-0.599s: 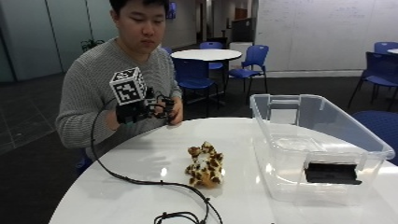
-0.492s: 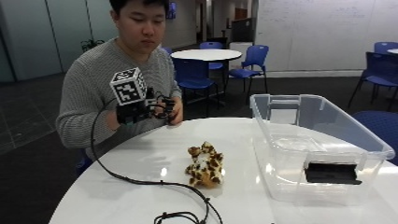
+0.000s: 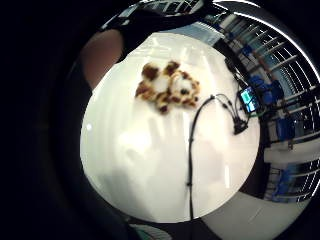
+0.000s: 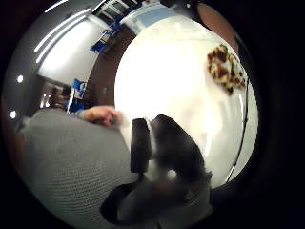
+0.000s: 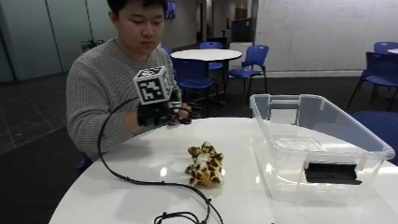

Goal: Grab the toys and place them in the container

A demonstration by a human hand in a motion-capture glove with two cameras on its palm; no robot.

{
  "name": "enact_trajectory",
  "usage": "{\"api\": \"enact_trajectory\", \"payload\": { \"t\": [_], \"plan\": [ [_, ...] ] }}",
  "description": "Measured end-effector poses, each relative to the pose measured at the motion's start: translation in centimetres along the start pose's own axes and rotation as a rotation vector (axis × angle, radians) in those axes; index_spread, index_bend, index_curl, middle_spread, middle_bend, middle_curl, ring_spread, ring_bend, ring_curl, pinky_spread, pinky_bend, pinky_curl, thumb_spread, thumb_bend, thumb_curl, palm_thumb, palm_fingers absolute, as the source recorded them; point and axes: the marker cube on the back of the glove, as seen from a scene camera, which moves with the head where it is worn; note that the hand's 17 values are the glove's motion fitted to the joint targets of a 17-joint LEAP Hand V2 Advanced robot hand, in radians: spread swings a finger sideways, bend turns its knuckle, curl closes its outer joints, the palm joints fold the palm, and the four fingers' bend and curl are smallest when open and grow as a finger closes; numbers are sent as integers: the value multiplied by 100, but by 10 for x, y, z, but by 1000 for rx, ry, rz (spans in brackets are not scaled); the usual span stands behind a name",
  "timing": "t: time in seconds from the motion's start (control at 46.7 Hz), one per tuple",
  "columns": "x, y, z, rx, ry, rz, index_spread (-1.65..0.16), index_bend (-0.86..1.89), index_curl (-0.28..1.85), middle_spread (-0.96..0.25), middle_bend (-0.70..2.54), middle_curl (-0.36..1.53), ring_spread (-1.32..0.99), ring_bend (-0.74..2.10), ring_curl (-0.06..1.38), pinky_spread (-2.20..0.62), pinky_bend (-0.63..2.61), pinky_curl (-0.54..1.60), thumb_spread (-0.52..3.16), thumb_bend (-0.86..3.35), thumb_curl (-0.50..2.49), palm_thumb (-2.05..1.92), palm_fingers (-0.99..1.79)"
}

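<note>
Plush giraffe [image 5: 204, 164] on table [image 5: 124, 196] ctr; container [image 5: 314, 144] just beside, opp. person; gloved hand [image 5: 163, 113] above table edge.

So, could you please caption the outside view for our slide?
Gloved right hand raised above the white table, spotted plush toy lying beside the clear container.
</note>
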Motion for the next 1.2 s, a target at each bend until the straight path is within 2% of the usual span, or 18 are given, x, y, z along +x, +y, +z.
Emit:
{"api": "enact_trajectory", "payload": {
  "t": [0.107, 0.214, 0.385, 0.578, 0.685, 0.878, 0.899, 0.963, 1.027, 1.113, 1.134, 1.199],
  "plan": [
    [39, -62, -3, -55, 5, 64, -39, 18, 24, -26, 18, 21, -25, 26, 17, -1, 52, 26, 134, -2, 12, -3, 7],
    [64, -98, 4, -112, 19, 113, -39, 18, 26, -26, 17, 22, -25, 28, 18, -1, 54, 27, 136, -2, 14, -3, 5],
    [74, -100, 49, -187, 25, 147, -39, 18, 28, -26, 18, 24, -25, 30, 20, 0, 59, 30, 138, -1, 17, -1, 4],
    [76, -81, 129, -391, 79, 219, -39, 17, 29, -25, 13, 24, -24, 33, 23, 2, 71, 34, 137, 0, 21, 2, 4],
    [68, -81, 135, -389, 171, 250, -41, 23, 32, -22, 12, 23, -21, 32, 23, 2, 78, 36, 134, -1, 24, 4, 1],
    [71, -81, 135, -324, 178, 256, -44, 37, 37, -21, 14, 20, -20, 36, 23, 2, 85, 36, 132, 1, 29, 12, 19],
    [70, -81, 135, -300, 176, 255, -43, 42, 40, -23, 25, 24, -21, 34, 23, 2, 81, 36, 134, 2, 29, 15, 29],
    [69, -82, 135, -227, 159, 246, -42, 31, 36, -24, 41, 29, -30, 52, 26, -8, 77, 33, 138, 7, 32, 23, 60],
    [68, -85, 132, -185, 125, 225, -40, 23, 36, -28, 49, 32, -36, 68, 32, -17, 81, 34, 136, 14, 39, 39, 79],
    [66, -97, 106, -151, 63, 206, -38, 22, 38, -31, 58, 37, -43, 74, 36, -25, 85, 36, 127, 20, 47, 55, 93],
    [67, -103, 92, -126, 55, 207, -38, 31, 42, -31, 62, 39, -45, 73, 37, -27, 82, 35, 123, 20, 49, 56, 98],
    [66, -122, 41, -35, 47, 206, -37, 37, 46, -32, 67, 43, -49, 75, 40, -31, 80, 37, 116, 20, 53, 58, 99]
  ]
}}
